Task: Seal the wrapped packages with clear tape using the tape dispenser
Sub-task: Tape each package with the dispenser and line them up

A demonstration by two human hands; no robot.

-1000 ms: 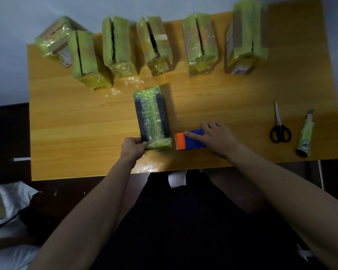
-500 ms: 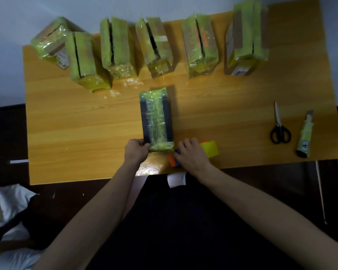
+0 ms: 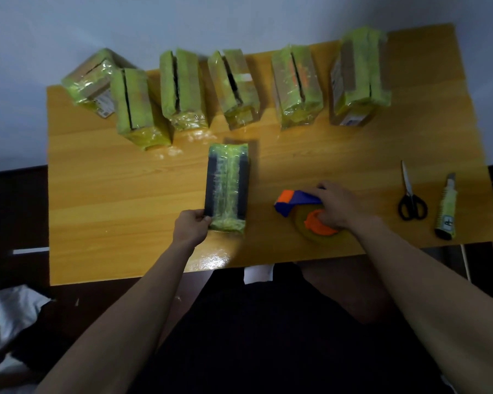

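On wooden table (image 3: 97,194), head view: dark package (image 3: 227,186) wrapped in greenish film lies lengthwise at centre. Left hand (image 3: 191,227) pinches its near-left corner, fingers curled. Right hand (image 3: 337,206) grips blue-orange tape dispenser (image 3: 299,203), fingers wrapped over it, lying on table to the right of package, apart from it. Six wrapped packages (image 3: 182,89) in a row along far edge. Scissors (image 3: 410,194) and utility knife (image 3: 446,209) far right.
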